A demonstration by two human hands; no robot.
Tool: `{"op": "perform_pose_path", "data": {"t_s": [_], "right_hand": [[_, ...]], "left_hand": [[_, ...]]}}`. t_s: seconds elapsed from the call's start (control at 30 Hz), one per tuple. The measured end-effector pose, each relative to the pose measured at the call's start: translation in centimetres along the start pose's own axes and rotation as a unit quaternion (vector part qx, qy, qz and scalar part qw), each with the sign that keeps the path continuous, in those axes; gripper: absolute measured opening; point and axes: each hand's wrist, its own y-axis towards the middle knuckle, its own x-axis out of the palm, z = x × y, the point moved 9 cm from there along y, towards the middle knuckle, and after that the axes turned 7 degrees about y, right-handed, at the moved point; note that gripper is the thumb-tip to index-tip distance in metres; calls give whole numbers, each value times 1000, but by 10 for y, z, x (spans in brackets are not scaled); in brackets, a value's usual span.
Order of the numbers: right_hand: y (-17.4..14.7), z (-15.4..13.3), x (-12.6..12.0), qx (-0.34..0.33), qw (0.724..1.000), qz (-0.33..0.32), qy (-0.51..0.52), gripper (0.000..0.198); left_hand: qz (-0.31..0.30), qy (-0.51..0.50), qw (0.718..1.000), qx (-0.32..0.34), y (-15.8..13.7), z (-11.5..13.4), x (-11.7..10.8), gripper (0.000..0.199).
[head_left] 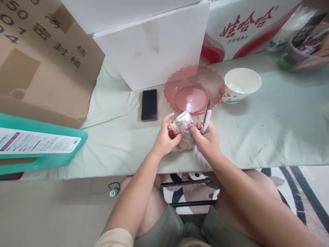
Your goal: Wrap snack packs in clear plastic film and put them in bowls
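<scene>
A crinkled, silvery plastic packet [185, 127] with yellow and red parts is held between my two hands over the table's front part. My left hand [166, 138] grips its left side with thumb and fingers, the index finger raised. On the other side, my right hand [208, 140] presses its thumb on the packet. That same hand also holds a white utility knife [206, 120], its dark blade pointing up and away. Just beyond the packet stands a pink scalloped bowl [177, 79]. Clear plastic below the right hand is partly hidden.
A black phone [149, 105] lies left of the bowl, and a white paper cup [235, 89] stands at its right. White boxes [159, 48] line the back. A large carton [51, 68] and a teal container [41, 130] are at left; a blurred tub [305, 56] is at far right.
</scene>
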Motion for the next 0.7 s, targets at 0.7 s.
{"op": "perform_pose_path", "data": {"t_s": [0.7], "right_hand": [[5,-3,1,-12,997,-39,-67,27]], "left_hand": [[31,82,994,71,-2,11,-4,28]]}}
